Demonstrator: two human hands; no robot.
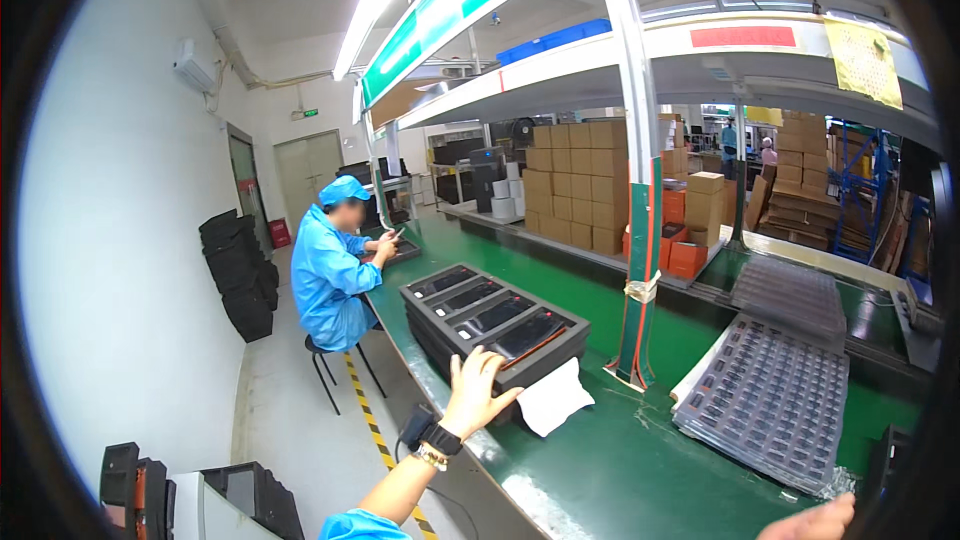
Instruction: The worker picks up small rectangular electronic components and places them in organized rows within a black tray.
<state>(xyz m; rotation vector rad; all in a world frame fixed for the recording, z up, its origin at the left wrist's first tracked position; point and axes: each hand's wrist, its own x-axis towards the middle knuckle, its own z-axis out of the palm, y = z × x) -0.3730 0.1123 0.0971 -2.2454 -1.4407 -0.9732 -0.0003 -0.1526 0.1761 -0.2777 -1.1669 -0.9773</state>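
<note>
A stack of black foam trays (505,371) stands on the green bench, with several dark flat devices (527,334) in the top tray's slots. My left hand (475,398), fingers spread, reaches the near corner of this stack; whether it touches cannot be told. Beside it lies a white paper sheet (552,400), partly against the stack. My right hand (815,522) is cut off by the lower right edge, so its grip is unclear. It lies just below the near corner of a clear plastic tray (765,405) filled with rows of small dark parts.
A co-worker in blue (335,260) sits at the bench's far left end, holding something small. A green post (640,290) rises between foam stack and plastic tray. Another clear tray (790,295) lies behind. Cardboard boxes (575,180) are piled beyond. Black foam stacks (240,275) line the wall.
</note>
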